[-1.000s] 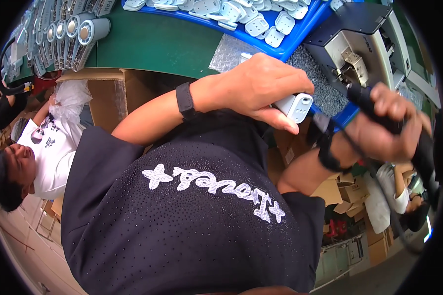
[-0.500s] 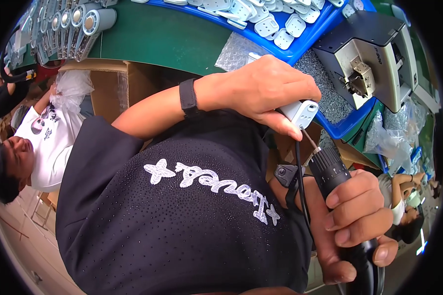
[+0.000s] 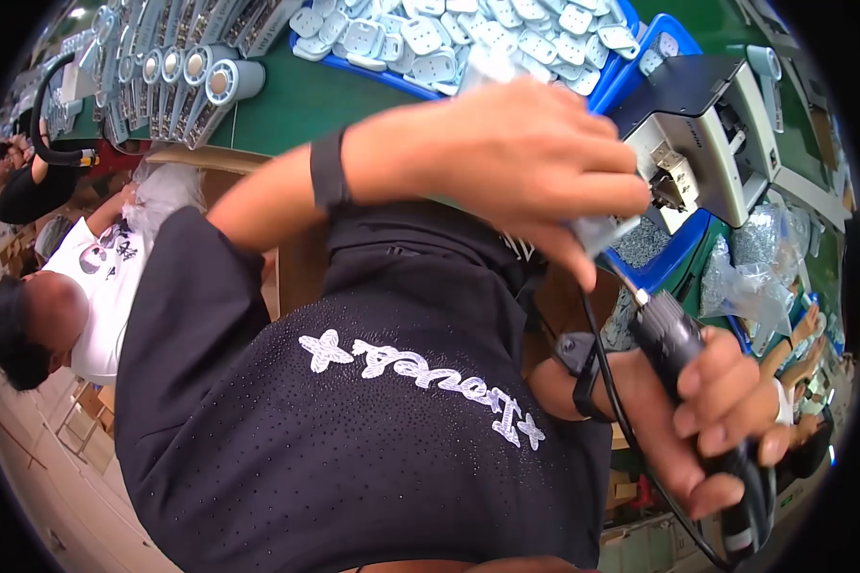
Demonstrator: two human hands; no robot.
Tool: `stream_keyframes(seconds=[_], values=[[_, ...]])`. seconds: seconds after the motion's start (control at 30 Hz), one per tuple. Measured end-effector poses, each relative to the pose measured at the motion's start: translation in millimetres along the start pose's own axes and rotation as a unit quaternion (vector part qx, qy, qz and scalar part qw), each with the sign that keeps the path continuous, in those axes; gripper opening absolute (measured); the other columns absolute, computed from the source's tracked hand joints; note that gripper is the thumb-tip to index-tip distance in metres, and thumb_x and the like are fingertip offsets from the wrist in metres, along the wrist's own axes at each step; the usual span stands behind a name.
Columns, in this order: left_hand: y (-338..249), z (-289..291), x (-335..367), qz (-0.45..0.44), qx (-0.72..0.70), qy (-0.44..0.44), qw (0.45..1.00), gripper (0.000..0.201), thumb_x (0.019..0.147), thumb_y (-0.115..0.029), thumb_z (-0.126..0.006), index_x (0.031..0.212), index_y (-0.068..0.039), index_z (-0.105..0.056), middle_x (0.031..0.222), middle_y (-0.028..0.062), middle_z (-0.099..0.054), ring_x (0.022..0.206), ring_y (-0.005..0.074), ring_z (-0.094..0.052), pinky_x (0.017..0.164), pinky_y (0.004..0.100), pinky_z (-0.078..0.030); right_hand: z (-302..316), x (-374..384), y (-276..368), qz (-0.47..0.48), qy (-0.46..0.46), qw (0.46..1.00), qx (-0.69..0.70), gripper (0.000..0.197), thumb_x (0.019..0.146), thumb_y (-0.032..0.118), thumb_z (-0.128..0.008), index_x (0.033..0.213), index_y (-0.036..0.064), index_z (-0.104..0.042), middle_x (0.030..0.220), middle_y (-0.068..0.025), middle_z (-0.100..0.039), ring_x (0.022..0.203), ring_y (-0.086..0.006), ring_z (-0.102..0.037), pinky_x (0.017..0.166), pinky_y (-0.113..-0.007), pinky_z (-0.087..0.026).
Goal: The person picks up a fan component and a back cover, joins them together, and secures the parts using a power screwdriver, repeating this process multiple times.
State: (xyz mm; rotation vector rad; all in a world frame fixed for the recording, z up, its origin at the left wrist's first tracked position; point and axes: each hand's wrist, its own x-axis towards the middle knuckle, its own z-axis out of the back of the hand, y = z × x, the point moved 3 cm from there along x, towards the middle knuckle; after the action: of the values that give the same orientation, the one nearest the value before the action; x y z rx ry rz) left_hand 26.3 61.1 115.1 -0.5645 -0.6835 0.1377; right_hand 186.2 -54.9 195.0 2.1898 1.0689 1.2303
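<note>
Hands meet mid-fastening: left hand [image 3: 516, 158] pinches a small white plastic part [image 3: 597, 232] above the lap, right hand [image 3: 712, 420] grips an electric screwdriver [image 3: 683, 358] whose tip likely needs seating squarely.

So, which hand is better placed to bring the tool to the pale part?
Right: the right hand grips the black driver, tip close under the pale part pinched in the left hand.

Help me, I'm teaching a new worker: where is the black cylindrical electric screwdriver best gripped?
Grip the black cylindrical electric screwdriver around its thick barrel, coming from its lower right side as the right hand does. The tip angles up-left toward the small grey plastic part in the left hand.
</note>
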Motion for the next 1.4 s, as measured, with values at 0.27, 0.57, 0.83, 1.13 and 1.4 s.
stream_keyframes(seconds=[0.27,0.57,0.83,1.13,1.4], values=[[180,91,88,0.122,0.367,0.145,0.911,0.048,0.085,-0.04,-0.069,0.115,-0.003,-0.059,0.101,0.0192,-0.065,0.094,0.0397,-0.065,0.077,0.0463,-0.053,-8,-8,-55,-0.215,-0.084,0.839,-0.493,0.05,0.078,0.009,-0.076,0.121,0.0005,-0.051,0.072,-0.0087,-0.062,0.06,-0.0204,-0.061,0.059,-0.036,-0.052],[151,134,59,0.125,0.314,-0.051,0.94,0.043,0.083,-0.033,-0.07,0.112,-0.003,-0.062,0.107,0.0187,-0.065,0.099,0.0361,-0.064,0.084,0.0461,-0.052,-38,-18,-144,-0.249,0.155,0.666,-0.686,0.056,0.077,0.009,-0.075,0.127,0.0071,-0.05,0.091,-0.0223,-0.069,0.084,-0.0447,-0.066,0.072,-0.048,-0.053],[29,183,-78,0.339,0.295,-0.401,0.798,0.032,0.078,-0.015,-0.077,0.105,-0.002,-0.066,0.093,0.0119,-0.067,0.076,0.0246,-0.062,0.073,0.034,-0.051,-31,5,-160,-0.278,0.16,0.646,-0.693,0.051,0.076,0.014,-0.073,0.123,0.0095,-0.053,0.089,-0.0233,-0.068,0.085,-0.0447,-0.066,0.072,-0.051,-0.053],[41,147,-171,0.461,0.561,0.013,0.688,0.052,0.082,-0.027,-0.072,0.125,-0.004,-0.054,0.126,0.0147,-0.055,0.123,0.0336,-0.049,0.105,0.0475,-0.032,38,39,-125,-0.305,0.102,0.742,-0.588,0.057,0.073,0.015,-0.074,0.126,0.0088,-0.052,0.081,-0.0233,-0.067,0.079,-0.0442,-0.066,0.068,-0.05,-0.053],[15,129,-83,0.304,0.165,-0.32,0.882,0.052,0.09,-0.033,-0.068,0.125,0.003,-0.052,0.119,0.015,-0.059,0.11,0.0279,-0.059,0.097,0.0384,-0.044,60,51,-69,-0.267,0.048,0.865,-0.421,0.063,0.075,0.011,-0.07,0.135,0.006,-0.051,0.072,-0.0144,-0.062,0.064,-0.0266,-0.064,0.061,-0.034,-0.049]])
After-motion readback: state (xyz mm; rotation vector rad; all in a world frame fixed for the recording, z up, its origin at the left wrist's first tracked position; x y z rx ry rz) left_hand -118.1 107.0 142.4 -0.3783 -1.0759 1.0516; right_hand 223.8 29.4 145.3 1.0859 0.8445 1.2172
